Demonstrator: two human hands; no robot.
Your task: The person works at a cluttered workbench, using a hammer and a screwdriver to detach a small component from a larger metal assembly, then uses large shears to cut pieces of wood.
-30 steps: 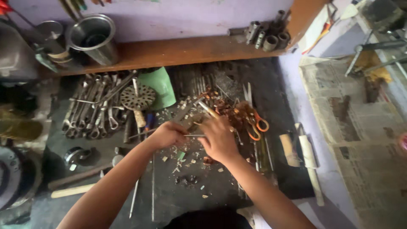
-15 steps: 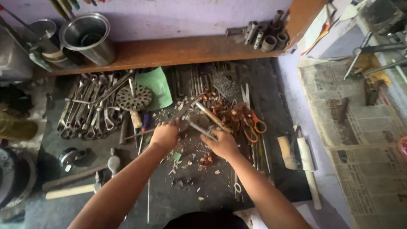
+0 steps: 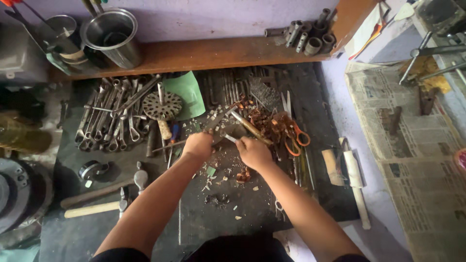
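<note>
Head view of a dark workbench (image 3: 272, 213), taken as the landmark. Both hands meet over its centre. The left hand (image 3: 197, 145) is curled shut around a slim dark tool (image 3: 218, 122) that slants up and away from it. The right hand (image 3: 253, 153) is closed on a thin metal rod (image 3: 231, 139) whose tip points toward the left hand; the two fists lie just beside each other. A wooden-handled tool (image 3: 250, 127) lies just beyond the right hand.

Edges and room: the bench's far edge meets a wooden shelf (image 3: 204, 52); its right edge borders newspaper sheets (image 3: 417, 160). The barest stretch of the bench lies at its near edge, between the forearms, dotted with chips and scraps.

Materials: a row of steel wrenches (image 3: 109, 116) lies at the bench's far left, beside a perforated round metal disc (image 3: 162, 106) resting on a green sheet (image 3: 187, 92). Orange-handled scissors (image 3: 293, 136) sit right of centre amid rusty shavings. Two wooden-handled hammers (image 3: 97, 196) lie at the near left.

Containers: a shiny steel cup (image 3: 112, 35) stands on the shelf's left end; its contents cannot be made out. Cylindrical metal sockets (image 3: 310, 36) cluster at the shelf's right end.
</note>
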